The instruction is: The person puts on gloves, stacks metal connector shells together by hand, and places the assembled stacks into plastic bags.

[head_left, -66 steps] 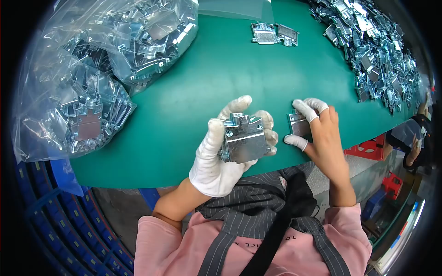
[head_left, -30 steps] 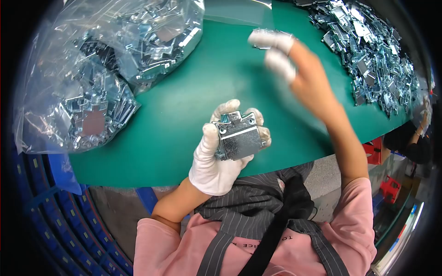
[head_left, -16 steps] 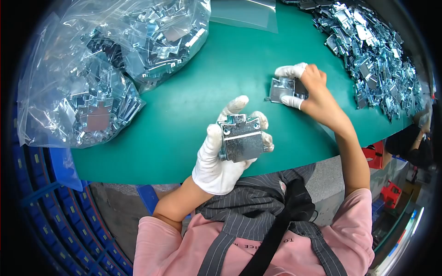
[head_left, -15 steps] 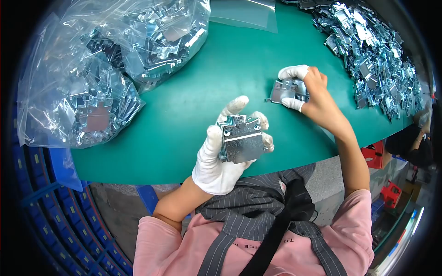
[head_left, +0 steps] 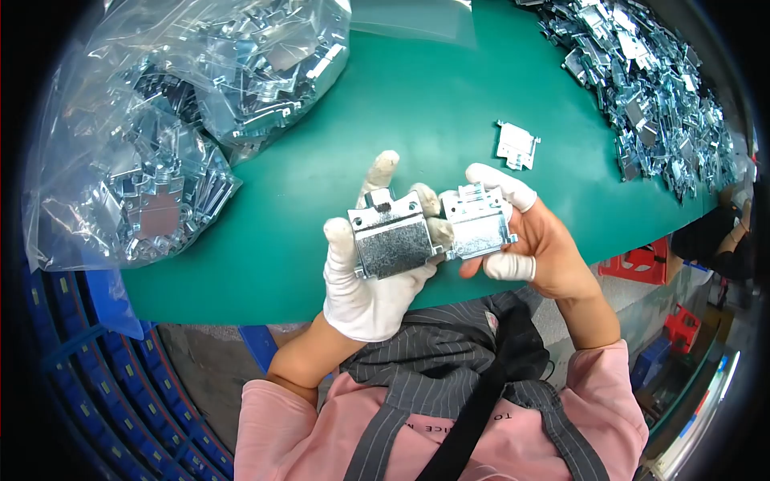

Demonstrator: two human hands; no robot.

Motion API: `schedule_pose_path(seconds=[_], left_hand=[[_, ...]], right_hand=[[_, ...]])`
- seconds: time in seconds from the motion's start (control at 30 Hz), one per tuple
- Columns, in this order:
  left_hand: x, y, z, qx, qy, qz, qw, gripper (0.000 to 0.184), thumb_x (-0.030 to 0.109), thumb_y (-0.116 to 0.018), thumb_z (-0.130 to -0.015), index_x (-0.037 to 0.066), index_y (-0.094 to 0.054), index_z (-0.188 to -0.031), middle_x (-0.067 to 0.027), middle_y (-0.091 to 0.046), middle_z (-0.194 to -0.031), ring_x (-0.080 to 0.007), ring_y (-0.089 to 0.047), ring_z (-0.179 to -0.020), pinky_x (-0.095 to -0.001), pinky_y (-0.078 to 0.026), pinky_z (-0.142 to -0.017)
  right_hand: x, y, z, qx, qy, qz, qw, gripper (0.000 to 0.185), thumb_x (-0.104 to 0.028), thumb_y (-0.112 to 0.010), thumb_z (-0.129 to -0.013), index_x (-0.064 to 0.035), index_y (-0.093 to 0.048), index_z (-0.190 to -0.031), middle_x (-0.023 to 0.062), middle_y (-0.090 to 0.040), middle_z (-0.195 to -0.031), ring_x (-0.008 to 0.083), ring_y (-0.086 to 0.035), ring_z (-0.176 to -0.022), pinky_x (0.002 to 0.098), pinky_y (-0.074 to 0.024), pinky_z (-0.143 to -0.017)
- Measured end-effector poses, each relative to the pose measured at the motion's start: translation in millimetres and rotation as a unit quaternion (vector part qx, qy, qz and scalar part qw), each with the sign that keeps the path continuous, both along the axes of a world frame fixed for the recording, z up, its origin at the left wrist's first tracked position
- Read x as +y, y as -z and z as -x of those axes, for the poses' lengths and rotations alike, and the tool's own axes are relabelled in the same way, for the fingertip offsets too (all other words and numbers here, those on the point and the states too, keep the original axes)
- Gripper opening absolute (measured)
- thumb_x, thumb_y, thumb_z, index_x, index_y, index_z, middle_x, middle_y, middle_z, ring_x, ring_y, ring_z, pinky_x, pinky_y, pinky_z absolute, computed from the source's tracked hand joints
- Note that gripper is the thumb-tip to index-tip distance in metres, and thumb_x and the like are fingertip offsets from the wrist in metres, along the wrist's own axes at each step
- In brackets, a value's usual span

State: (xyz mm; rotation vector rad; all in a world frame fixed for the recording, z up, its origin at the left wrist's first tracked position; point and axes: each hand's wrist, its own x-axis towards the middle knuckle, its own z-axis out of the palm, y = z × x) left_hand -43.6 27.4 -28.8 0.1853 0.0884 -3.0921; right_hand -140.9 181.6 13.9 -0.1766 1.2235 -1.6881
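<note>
My left hand (head_left: pixel 373 280), in a white glove, holds a flat metal part (head_left: pixel 393 243) face up on its palm and fingers. Close on its right, my right hand (head_left: pixel 533 240), with white covers on some fingers, grips a second metal part (head_left: pixel 477 223) between thumb and fingers. The two parts are side by side, near the fingertips of my left hand. Beyond my right hand a single metal part (head_left: pixel 517 146) lies on the green table (head_left: pixel 361 104).
Clear plastic bags (head_left: pixel 160 168) full of metal parts stand at the left. A large heap of metal parts (head_left: pixel 650 96) covers the right side. Blue bins (head_left: pixel 120 385) are at lower left, a red stool (head_left: pixel 642 260) at right. Another person's arm (head_left: pixel 734 236) shows at far right.
My right hand has come back toward my left hand with a metal part, leaving one part on the table. The part in my left hand has shifted slightly left.
</note>
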Motion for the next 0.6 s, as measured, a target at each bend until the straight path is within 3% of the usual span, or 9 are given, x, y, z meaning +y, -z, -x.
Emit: schedule_pose_path(seconds=[0.1, 0.13, 0.2, 0.27, 0.3, 0.4, 0.43, 0.5, 0.6], left_hand=[[-1.5, 0.9, 1.8, 0.028, 0.02, 0.026, 0.999, 0.072, 0.042, -0.067, -0.072, 0.02, -0.032, -0.13, -0.0114, -0.049, -0.111, -0.0272, -0.056, -0.097, -0.0402, -0.044, -0.086], [-0.6, 0.3, 2.4, 0.013, 0.018, 0.05, 0.998, 0.071, 0.042, -0.067, -0.072, 0.02, -0.032, -0.129, -0.0115, -0.049, -0.111, -0.0271, -0.056, -0.098, -0.0402, -0.044, -0.087], [3.8, -1.7, 3.7, -0.016, 0.013, 0.098, 0.995, 0.069, 0.04, -0.067, -0.073, 0.02, -0.033, -0.129, -0.0117, -0.049, -0.113, -0.027, -0.055, -0.1, -0.0402, -0.044, -0.087], [5.9, -9.5, 3.4, -0.041, 0.022, 0.111, 0.993, 0.068, 0.039, -0.068, -0.073, 0.02, -0.034, -0.129, -0.0118, -0.049, -0.113, -0.027, -0.053, -0.102, -0.0403, -0.043, -0.088], [5.8, -12.2, 2.5, -0.054, 0.025, 0.119, 0.991, 0.068, 0.039, -0.068, -0.073, 0.02, -0.035, -0.128, -0.0118, -0.049, -0.114, -0.0271, -0.053, -0.103, -0.0404, -0.043, -0.089], [4.2, -11.4, 0.9, -0.059, 0.038, 0.138, 0.988, 0.068, 0.046, -0.065, -0.073, 0.021, -0.035, -0.128, -0.0079, -0.048, -0.116, -0.0251, -0.052, -0.102, -0.0387, -0.044, -0.089], [4.2, -12.3, 0.5, -0.06, 0.028, 0.138, 0.988, 0.069, 0.049, -0.065, -0.072, 0.021, -0.034, -0.128, -0.0071, -0.047, -0.116, -0.0244, -0.053, -0.101, -0.0384, -0.045, -0.088], [0.1, -11.4, -1.7, -0.065, 0.059, 0.134, 0.987, 0.072, 0.05, -0.065, -0.071, 0.02, -0.033, -0.128, -0.0068, -0.046, -0.117, -0.024, -0.053, -0.1, -0.0387, -0.047, -0.084], [-1.1, -5.1, -3.8, -0.057, 0.083, 0.117, 0.988, 0.074, 0.051, -0.066, -0.07, 0.02, -0.033, -0.129, -0.0072, -0.048, -0.115, -0.0239, -0.055, -0.097, -0.0376, -0.049, -0.081]], right_hand=[[-2.6, 8.5, -4.2, 0.053, 0.061, 0.042, 0.996, 0.088, -0.009, -0.074, -0.061, 0.0009, -0.025, -0.133, 0.0168, -0.048, -0.121, 0.0249, -0.054, -0.104, 0.0308, -0.0479, -0.079], [-5.7, 0.0, -4.2, 0.09, 0.068, 0.018, 0.993, 0.087, -0.018, -0.075, -0.062, 0.001, -0.028, -0.132, 0.0184, -0.048, -0.122, 0.0253, -0.049, -0.111, 0.0313, -0.0452, -0.083], [-10.1, -9.0, 0.2, 0.178, 0.084, 0.02, 0.98, 0.086, -0.023, -0.074, -0.062, 0.0008, -0.03, -0.131, 0.0182, -0.048, -0.122, 0.0243, -0.048, -0.112, 0.0318, -0.0431, -0.085], [-13.4, -14.1, 3.3, 0.366, 0.05, 0.004, 0.929, 0.082, -0.028, -0.074, -0.061, -0.001, -0.036, -0.129, 0.0157, -0.049, -0.12, 0.0221, -0.049, -0.108, 0.0314, -0.0416, -0.082], [-15.0, -16.8, 4.8, 0.453, 0.047, -0.006, 0.89, 0.08, -0.031, -0.074, -0.061, -0.0019, -0.039, -0.127, 0.0145, -0.05, -0.119, 0.0211, -0.049, -0.106, 0.0312, -0.0408, -0.081], [-20.0, -31.7, 8.9, 0.77, -0.113, -0.108, 0.619, 0.075, -0.037, -0.074, -0.062, -0.0033, -0.047, -0.123, 0.0099, -0.052, -0.117, 0.0217, -0.047, -0.095, 0.0331, -0.0346, -0.082], [-21.2, -27.0, 5.5, 0.769, -0.137, -0.108, 0.615, 0.078, -0.039, -0.073, -0.063, -0.0026, -0.043, -0.125, 0.0088, -0.051, -0.119, 0.0231, -0.047, -0.097, 0.0343, -0.0308, -0.087], [-19.0, -10.7, 4.5, 0.689, -0.131, -0.091, 0.707, 0.086, -0.037, -0.073, -0.063, -0.0018, -0.034, -0.131, 0.0088, -0.049, -0.123, 0.0234, -0.046, -0.104, 0.0353, -0.0311, -0.09], [-15.9, -10.7, -2.8, 0.599, -0.135, -0.073, 0.786, 0.094, -0.034, -0.074, -0.061, -0.0013, -0.025, -0.135, 0.0105, -0.046, -0.126, 0.0246, -0.043, -0.113, 0.0368, -0.0291, -0.097]])
